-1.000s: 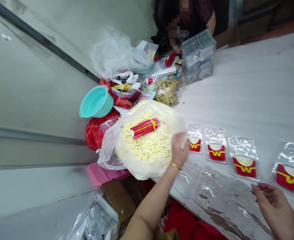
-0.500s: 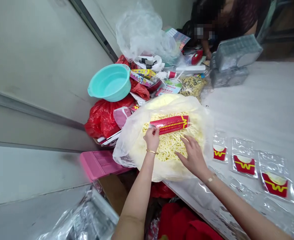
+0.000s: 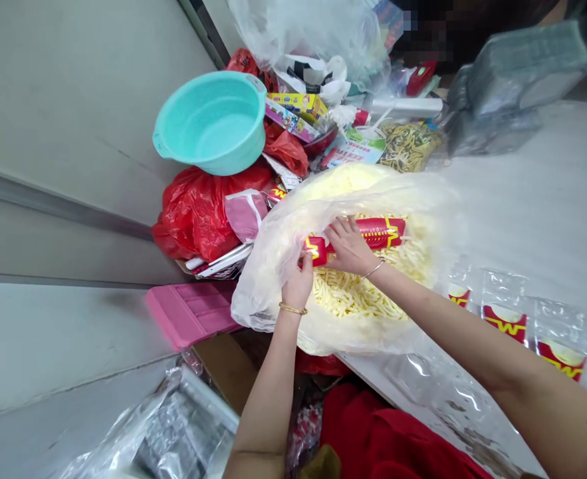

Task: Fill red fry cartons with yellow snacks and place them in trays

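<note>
A large translucent plastic bag lies spread around a heap of pale yellow, fry-shaped pieces. On the heap rests a nested row of red fry cartons with yellow marks. My right hand reaches across the left part of this row, fingers on its far side and thumb on the near side. Just left of it, my left hand pinches one red fry carton with a yellow W, apart from the row's end. Its fingertips are partly hidden by the carton.
A turquoise basin stands on red plastic bags at the left, above a pink tray. Small clear bags with red cartons lie on the white table. A wrapped grey stack stands behind. Another person is partly visible at the back.
My right hand has moved left and away from me onto the carton row. A single carton now shows separately in my left hand. The camera view has shifted.
</note>
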### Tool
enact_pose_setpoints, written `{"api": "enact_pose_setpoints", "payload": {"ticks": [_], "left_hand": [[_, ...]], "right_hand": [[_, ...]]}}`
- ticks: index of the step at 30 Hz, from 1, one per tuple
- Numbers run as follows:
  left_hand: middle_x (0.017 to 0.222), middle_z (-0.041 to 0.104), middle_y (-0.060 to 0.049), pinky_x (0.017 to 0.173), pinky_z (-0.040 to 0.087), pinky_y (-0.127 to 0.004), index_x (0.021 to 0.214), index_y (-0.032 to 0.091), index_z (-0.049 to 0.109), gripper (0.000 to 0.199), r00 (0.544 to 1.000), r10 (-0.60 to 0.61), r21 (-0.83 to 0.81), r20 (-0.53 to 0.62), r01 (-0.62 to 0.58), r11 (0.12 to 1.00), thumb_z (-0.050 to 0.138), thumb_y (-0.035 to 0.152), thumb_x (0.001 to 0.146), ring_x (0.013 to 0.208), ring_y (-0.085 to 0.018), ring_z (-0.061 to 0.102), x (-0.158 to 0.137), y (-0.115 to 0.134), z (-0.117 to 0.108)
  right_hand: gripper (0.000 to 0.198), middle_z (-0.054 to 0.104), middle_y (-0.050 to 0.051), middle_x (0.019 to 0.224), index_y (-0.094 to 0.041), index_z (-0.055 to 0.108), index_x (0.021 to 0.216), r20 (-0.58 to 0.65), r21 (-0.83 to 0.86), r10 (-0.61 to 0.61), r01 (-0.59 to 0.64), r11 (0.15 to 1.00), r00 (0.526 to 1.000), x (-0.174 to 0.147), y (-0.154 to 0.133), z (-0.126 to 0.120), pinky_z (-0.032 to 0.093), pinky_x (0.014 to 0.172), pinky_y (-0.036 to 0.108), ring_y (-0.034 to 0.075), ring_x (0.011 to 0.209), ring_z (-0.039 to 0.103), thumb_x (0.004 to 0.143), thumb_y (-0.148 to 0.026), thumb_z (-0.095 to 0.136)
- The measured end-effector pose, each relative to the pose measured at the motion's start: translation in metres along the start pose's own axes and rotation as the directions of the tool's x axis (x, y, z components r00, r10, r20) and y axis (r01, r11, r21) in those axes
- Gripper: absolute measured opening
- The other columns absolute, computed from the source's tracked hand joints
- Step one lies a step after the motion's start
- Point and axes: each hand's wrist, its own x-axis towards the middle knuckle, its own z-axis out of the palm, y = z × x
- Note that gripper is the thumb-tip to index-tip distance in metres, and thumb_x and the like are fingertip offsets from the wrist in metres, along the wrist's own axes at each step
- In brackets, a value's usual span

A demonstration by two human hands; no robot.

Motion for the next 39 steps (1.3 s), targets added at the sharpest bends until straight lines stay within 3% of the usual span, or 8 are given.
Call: {"api": "enact_pose_setpoints", "payload": {"ticks": [6,11,16,22,24,29,34,39], "left_hand": [[0.091,0.060,-0.005,0.081,0.045,-0.029,0.089,0.019,0.061,0.014,0.904,0.276,-0.029,0.327,-0.282,0.959,0.048,0.026,0.089,0.083,-0.016,0.056,-0.047,0.026,0.020],[0.115,0.053,-0.009,0.086,0.043,-0.038,0.124,0.022,0.049,0.045,0.832,0.219,0.375,0.509,-0.444,0.814,0.051,0.010,0.081,0.103,-0.024,0.051,-0.069,0.005,0.042],[0.107,0.054,-0.009,0.080,0.043,-0.035,0.102,0.020,0.060,0.027,0.766,0.191,0.437,0.613,-0.531,0.726,0.049,0.008,0.080,0.096,-0.022,0.052,-0.066,-0.015,0.063],[0.074,0.053,0.001,0.063,0.041,-0.023,0.087,0.018,0.061,0.010,0.905,0.078,-0.092,0.417,-0.044,0.995,0.056,0.023,0.080,0.063,-0.010,0.048,-0.047,-0.021,0.066],[0.062,0.047,0.005,0.054,0.036,-0.021,0.081,0.017,0.059,0.014,0.907,-0.109,-0.302,0.406,0.246,0.921,0.061,0.030,0.076,0.053,-0.007,0.041,-0.043,-0.020,0.063],[0.067,0.054,0.005,0.052,0.035,-0.018,0.072,0.016,0.056,0.031,0.750,-0.326,-0.564,0.575,0.652,0.507,0.077,0.035,0.060,0.055,-0.004,0.046,-0.040,-0.006,0.049],[0.073,0.061,0.001,0.050,0.034,-0.017,0.076,0.015,0.060,0.030,0.636,-0.287,-0.492,0.716,0.752,0.439,0.078,0.034,0.062,0.054,-0.004,0.047,-0.041,0.012,0.039],[0.064,0.057,0.002,0.053,0.035,-0.021,0.072,0.014,0.065,0.021,0.764,-0.143,-0.366,0.629,0.454,0.812,0.071,0.034,0.069,0.056,-0.007,0.047,-0.046,0.017,0.048]], "right_hand": [[0.074,0.055,0.016,0.110,-0.008,0.028,0.141,0.072,0.111,0.146,-0.153,0.982,0.987,-0.081,-0.021,-0.019,0.042,0.089,0.046,0.030,0.101,0.049,0.082,-0.046,0.052],[0.079,0.052,0.018,0.116,-0.010,0.031,0.137,0.003,0.090,0.468,-0.466,0.880,0.884,-0.178,-0.007,-0.022,0.043,0.091,0.048,0.033,0.105,0.050,0.076,-0.052,0.059],[0.079,0.054,0.017,0.117,-0.012,0.033,0.134,0.019,0.144,0.601,-0.597,0.789,0.799,-0.230,-0.019,-0.022,0.046,0.087,0.049,0.033,0.102,0.053,0.075,-0.057,0.060],[0.085,0.053,0.018,0.121,-0.013,0.030,0.137,0.009,0.234,0.634,-0.618,0.750,0.773,-0.228,-0.029,-0.026,0.047,0.087,0.049,0.032,0.104,0.054,0.075,-0.061,0.061],[0.085,0.052,0.018,0.124,-0.013,0.029,0.139,0.007,0.245,0.619,-0.602,0.760,0.785,-0.220,-0.028,-0.026,0.047,0.088,0.049,0.032,0.106,0.054,0.076,-0.061,0.060],[0.082,0.054,0.018,0.122,-0.014,0.028,0.139,0.021,0.197,0.567,-0.559,0.805,0.823,-0.195,-0.024,-0.017,0.047,0.087,0.050,0.034,0.107,0.054,0.077,-0.057,0.060],[0.075,0.053,0.018,0.121,-0.014,0.029,0.138,0.019,0.198,0.516,-0.509,0.838,0.856,-0.169,-0.027,-0.005,0.048,0.087,0.049,0.033,0.108,0.052,0.080,-0.051,0.060],[0.070,0.051,0.016,0.124,-0.017,0.027,0.138,-0.008,0.247,0.461,-0.445,0.861,0.888,-0.150,-0.035,-0.006,0.045,0.094,0.049,0.031,0.113,0.049,0.081,-0.037,0.062]]}}
